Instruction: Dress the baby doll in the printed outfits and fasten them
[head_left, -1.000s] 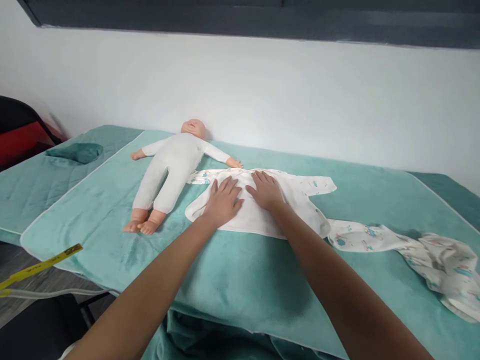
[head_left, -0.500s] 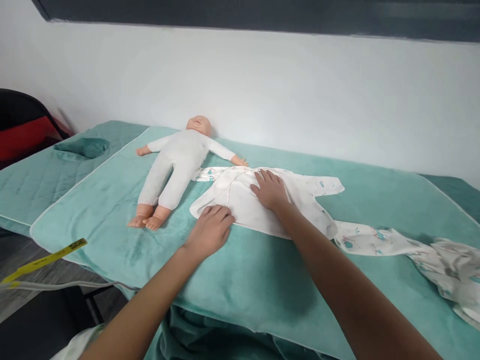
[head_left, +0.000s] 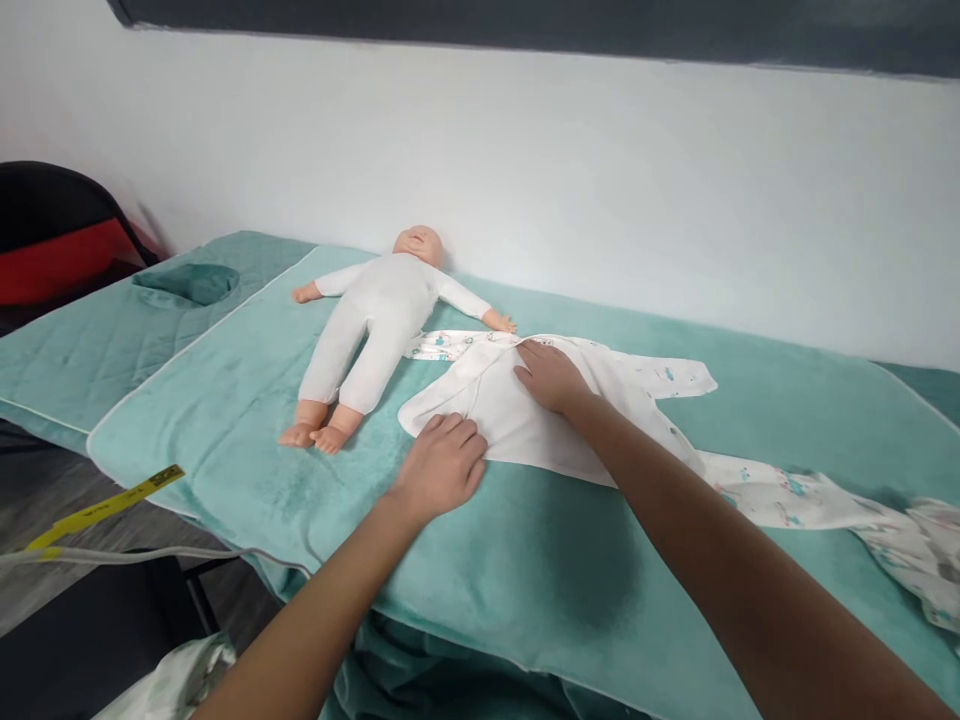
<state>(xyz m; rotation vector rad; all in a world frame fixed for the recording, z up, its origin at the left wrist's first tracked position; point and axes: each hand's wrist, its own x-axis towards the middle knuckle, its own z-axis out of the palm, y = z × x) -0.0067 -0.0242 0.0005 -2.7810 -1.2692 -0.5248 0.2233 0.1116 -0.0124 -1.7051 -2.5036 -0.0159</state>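
Observation:
A white baby garment (head_left: 600,400) with small teal prints lies spread on a teal towel (head_left: 247,420). My right hand (head_left: 549,376) rests flat on its upper middle, fingers stretched out. My left hand (head_left: 441,464) sits at the garment's near hem, fingers curled down onto the edge of the cloth. A baby doll (head_left: 375,325) in a white suit lies on its back just left of the garment, head toward the wall.
More printed baby clothes (head_left: 840,505) trail off to the right on the towel. A folded teal cloth (head_left: 187,283) lies on the quilted pad at the left. A black and red chair (head_left: 60,245) stands far left. A yellow tape (head_left: 105,505) hangs below the bed edge.
My left hand slid from the middle of the garment back to its near hem. My right hand stayed on the garment. The view shifted so everything sits further right.

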